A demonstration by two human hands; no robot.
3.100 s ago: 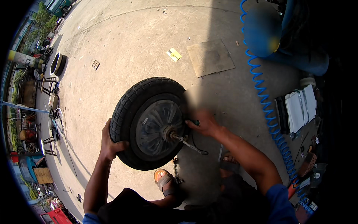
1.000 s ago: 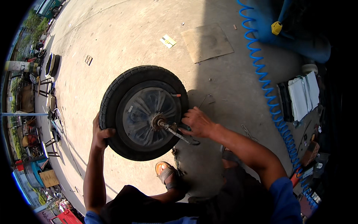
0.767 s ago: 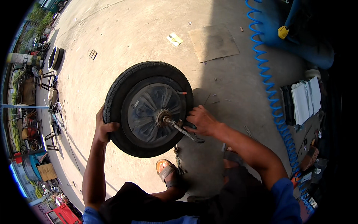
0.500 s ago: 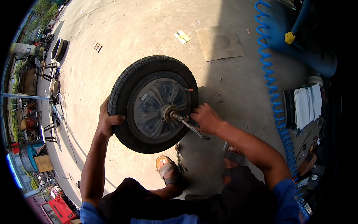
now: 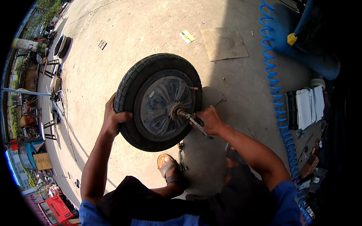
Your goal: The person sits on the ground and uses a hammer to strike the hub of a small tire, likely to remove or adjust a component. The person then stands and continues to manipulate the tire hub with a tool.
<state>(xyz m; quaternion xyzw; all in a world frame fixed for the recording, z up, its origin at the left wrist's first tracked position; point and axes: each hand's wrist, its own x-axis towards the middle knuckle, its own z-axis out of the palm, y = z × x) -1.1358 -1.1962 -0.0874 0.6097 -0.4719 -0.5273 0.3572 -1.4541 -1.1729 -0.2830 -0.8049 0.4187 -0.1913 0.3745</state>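
A black-tyred wheel (image 5: 158,132) with a wide dark hub motor (image 5: 160,98) is held up in front of me, tilted. From its centre an axle (image 5: 181,112) sticks out, with a sleeved cable (image 5: 201,129) hanging off it. A red-tipped valve stem (image 5: 193,88) shows near the rim. My left hand (image 5: 115,118) grips the tyre's left side, thumb on the sidewall. At the lower right edge, beside the axle and cable, my right hand (image 5: 209,119) is closed round the tyre; its fingertips are partly hidden.
Beyond the wheel lie a cardboard sheet (image 5: 225,43) and a yellow-and-white packet (image 5: 187,36). A coiled blue air hose (image 5: 277,92) runs down the right, near a blue tank (image 5: 301,56) and a white stack (image 5: 309,105). My sandalled foot (image 5: 169,169) is below the wheel.
The wheel has shifted slightly right and up, turning a little more sideways. Both hands moved along with it, keeping their hold.
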